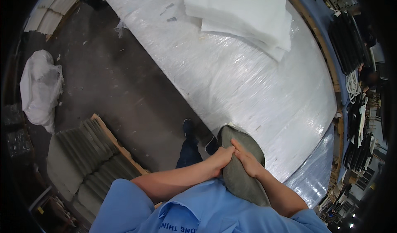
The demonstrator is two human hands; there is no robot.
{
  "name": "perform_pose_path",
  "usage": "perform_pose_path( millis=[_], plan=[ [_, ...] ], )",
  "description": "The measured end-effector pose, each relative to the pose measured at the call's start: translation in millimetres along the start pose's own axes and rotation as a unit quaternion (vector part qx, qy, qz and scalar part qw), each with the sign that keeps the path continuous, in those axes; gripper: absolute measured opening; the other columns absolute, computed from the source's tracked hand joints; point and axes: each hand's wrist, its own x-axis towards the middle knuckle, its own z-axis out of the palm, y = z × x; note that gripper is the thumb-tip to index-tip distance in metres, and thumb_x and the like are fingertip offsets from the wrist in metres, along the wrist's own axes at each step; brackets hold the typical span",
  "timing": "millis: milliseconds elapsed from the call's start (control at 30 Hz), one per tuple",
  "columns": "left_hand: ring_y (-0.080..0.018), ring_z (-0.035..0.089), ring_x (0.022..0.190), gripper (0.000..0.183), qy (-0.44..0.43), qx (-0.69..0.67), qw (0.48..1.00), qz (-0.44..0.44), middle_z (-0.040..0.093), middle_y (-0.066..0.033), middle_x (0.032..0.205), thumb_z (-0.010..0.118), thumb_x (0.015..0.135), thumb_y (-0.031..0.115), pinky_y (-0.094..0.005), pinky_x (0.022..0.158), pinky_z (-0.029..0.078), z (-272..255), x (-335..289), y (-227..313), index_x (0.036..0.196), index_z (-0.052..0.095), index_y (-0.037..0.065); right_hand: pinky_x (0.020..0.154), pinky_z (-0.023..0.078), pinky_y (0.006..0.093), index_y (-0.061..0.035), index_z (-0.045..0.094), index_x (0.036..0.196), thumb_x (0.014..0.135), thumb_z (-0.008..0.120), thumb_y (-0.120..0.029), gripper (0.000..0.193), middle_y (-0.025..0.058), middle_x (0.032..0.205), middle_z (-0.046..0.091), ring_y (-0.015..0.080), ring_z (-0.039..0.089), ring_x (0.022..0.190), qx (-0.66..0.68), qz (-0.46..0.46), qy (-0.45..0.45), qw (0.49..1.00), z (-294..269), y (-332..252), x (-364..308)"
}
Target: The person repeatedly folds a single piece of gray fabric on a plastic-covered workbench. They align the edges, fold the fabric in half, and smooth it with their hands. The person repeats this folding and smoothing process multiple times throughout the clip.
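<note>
A grey-green padded cushion [244, 181] is held up against my front, at the near edge of the plastic-covered table. My left hand [223, 157] is closed on the cushion near its middle, fingers curled in. Meeting it there, my right hand [247, 159] grips the cushion from the other side, fingers pressed together over the fabric. The two hands touch each other. The cushion's far end bulges beyond my hands and rests by the table edge; its near end lies against my blue shirt. Whatever lies between my fingertips is hidden.
A large table [248, 84] wrapped in clear plastic bears a stack of white foam or wadding sheets [240, 5]. Stacked grey-green cushions [87, 158] stand on the left, with a white plastic bundle [41, 88] beyond. Dark pieces and white cord [352, 86] line the right.
</note>
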Motion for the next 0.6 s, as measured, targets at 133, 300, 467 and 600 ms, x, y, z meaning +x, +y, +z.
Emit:
perform_pose_path(
  millis=[133,300,467,600],
  plan=[
    [-0.0354,0.065,0.117,0.053,0.006,0.031,0.999,-0.027,0.063,-0.0254,0.13,0.046,0.102,0.034,-0.0479,0.097,0.054,1,21,12,0.137,0.054,-0.006,0.128,0.014,0.0335,0.0033,0.031,0.16,0.108,0.04,-0.019,0.058,0.0158,0.17,0.026,0.0245,0.02,0.159,0.017,-0.031,0.02,0.999,-1,33,23],
    [-0.0357,0.067,0.111,0.053,0.038,0.094,0.995,-0.025,0.063,-0.0267,0.129,0.045,0.102,0.031,-0.0507,0.091,0.057,-10,66,17,0.137,0.053,-0.008,0.127,0.02,0.0337,-0.0004,0.041,0.157,0.105,0.046,-0.013,0.054,0.0153,0.168,0.034,0.0247,0.029,0.156,0.057,-0.056,0.057,0.995,-3,65,52],
    [-0.0361,0.069,0.106,0.05,0.059,0.148,0.986,-0.047,0.065,-0.0256,0.124,0.045,0.102,0.028,-0.0524,0.086,0.058,-17,118,30,0.136,0.053,-0.008,0.121,0.032,0.038,-0.0043,0.052,0.15,0.098,0.053,-0.01,0.052,0.0166,0.156,0.048,0.0296,0.045,0.145,0.01,-0.037,0.148,0.988,-12,88,84],
    [-0.0346,0.069,0.106,0.05,0.054,0.185,0.98,-0.047,0.066,-0.0232,0.122,0.047,0.101,0.029,-0.0517,0.087,0.056,-11,116,41,0.135,0.054,-0.007,0.109,0.04,0.0492,-0.0114,0.065,0.133,0.09,0.062,-0.011,0.043,0.0158,0.121,0.064,0.0392,0.055,0.124,-0.217,-0.022,0.351,0.911,-23,97,102]
  ],
)
